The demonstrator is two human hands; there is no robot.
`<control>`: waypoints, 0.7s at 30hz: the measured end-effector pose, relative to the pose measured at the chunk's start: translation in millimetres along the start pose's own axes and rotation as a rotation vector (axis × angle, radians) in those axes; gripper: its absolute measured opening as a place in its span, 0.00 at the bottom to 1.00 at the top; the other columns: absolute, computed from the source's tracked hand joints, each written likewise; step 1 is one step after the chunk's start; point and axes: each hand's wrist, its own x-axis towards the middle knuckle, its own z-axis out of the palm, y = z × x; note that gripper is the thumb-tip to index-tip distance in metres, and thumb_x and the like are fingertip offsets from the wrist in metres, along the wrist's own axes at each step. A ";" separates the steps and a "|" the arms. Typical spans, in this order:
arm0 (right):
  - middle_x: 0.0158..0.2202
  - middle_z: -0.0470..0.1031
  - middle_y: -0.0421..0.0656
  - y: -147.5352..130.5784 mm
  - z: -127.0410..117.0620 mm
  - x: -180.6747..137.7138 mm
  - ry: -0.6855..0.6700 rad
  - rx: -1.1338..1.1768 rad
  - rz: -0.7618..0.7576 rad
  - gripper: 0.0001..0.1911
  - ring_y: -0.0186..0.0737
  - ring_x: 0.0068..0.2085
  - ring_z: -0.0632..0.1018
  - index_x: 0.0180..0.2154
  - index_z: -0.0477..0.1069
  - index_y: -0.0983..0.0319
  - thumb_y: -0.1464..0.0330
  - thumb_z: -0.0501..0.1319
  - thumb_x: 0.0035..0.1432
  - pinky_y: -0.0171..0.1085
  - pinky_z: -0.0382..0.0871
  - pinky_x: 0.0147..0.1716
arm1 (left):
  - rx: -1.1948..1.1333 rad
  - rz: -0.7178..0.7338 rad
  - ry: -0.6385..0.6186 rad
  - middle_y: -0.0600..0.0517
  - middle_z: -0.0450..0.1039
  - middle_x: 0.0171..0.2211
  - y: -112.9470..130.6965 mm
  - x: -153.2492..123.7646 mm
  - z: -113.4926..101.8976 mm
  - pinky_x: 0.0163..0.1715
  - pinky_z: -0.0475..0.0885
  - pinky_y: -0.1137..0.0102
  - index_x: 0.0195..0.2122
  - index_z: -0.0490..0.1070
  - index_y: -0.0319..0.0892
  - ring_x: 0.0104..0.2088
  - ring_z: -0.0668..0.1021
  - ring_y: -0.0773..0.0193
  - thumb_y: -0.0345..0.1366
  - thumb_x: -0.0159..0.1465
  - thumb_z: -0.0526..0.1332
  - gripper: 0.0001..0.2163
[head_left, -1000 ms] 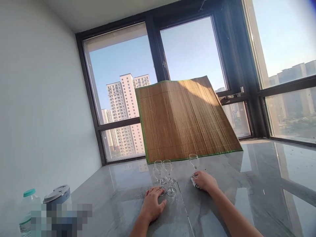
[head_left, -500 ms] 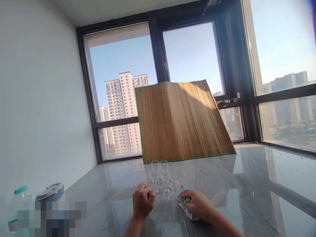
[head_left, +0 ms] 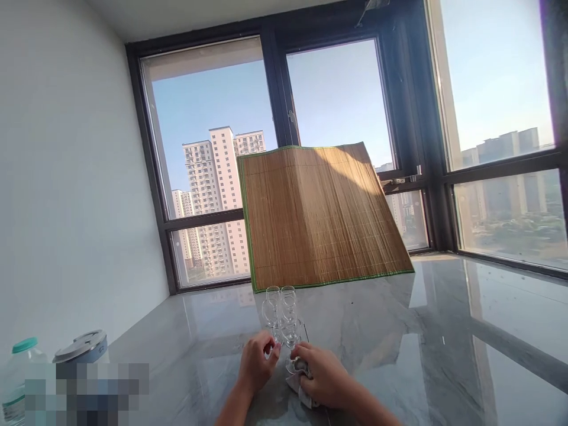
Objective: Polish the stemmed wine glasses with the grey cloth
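Note:
Several small clear stemmed glasses (head_left: 278, 307) stand close together on the glossy grey marble table (head_left: 444, 343). My left hand (head_left: 258, 362) is curled, its fingertips pinched at the stem of the nearest glass (head_left: 290, 346). My right hand (head_left: 326, 378) is closed on a crumpled whitish cloth (head_left: 298, 390) and presses against the foot of that same glass. The two hands almost touch around it.
A bamboo mat with green edging (head_left: 319, 216) leans against the dark-framed windows (head_left: 275, 106) behind the glasses. At the lower left stand a plastic bottle with a teal cap (head_left: 20, 367) and a grey-lidded container (head_left: 82, 349). A white wall runs along the left.
My right hand has drawn the separate glass and the cloth leftward and nearer, up to the cluster. My left hand has lifted off the table and curled at a glass stem.

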 end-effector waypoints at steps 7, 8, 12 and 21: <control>0.54 0.70 0.48 15.8 -45.2 -24.1 0.112 -0.155 0.012 0.31 0.52 0.54 0.68 0.54 0.68 0.58 0.64 0.65 0.45 0.45 0.60 0.55 | 0.040 0.002 0.017 0.55 0.66 0.22 0.2 1.0 2.2 0.27 0.57 0.73 0.22 0.66 0.41 0.24 0.67 0.68 0.43 0.64 0.51 0.16; 0.54 0.70 0.48 18.5 -49.7 -26.0 0.108 -0.154 0.020 0.30 0.52 0.54 0.68 0.53 0.69 0.58 0.63 0.65 0.46 0.44 0.61 0.54 | 0.042 0.013 0.030 0.55 0.66 0.22 1.3 0.6 1.6 0.27 0.57 0.73 0.22 0.66 0.41 0.25 0.68 0.68 0.42 0.64 0.51 0.16; 0.52 0.71 0.47 22.9 -50.1 -29.4 0.169 -0.226 0.073 0.25 0.48 0.51 0.71 0.53 0.68 0.58 0.70 0.61 0.52 0.39 0.65 0.47 | 0.066 0.052 0.105 0.54 0.66 0.21 5.8 -2.0 -1.6 0.28 0.58 0.73 0.21 0.65 0.42 0.24 0.67 0.68 0.40 0.65 0.50 0.16; 0.45 0.75 0.48 9.0 -16.2 -23.7 0.222 -0.418 0.171 0.15 0.55 0.54 0.68 0.46 0.72 0.56 0.72 0.56 0.57 0.46 0.62 0.51 | 0.121 0.029 0.052 0.55 0.64 0.20 5.4 -2.6 0.0 0.27 0.55 0.72 0.20 0.64 0.42 0.24 0.66 0.68 0.40 0.65 0.50 0.17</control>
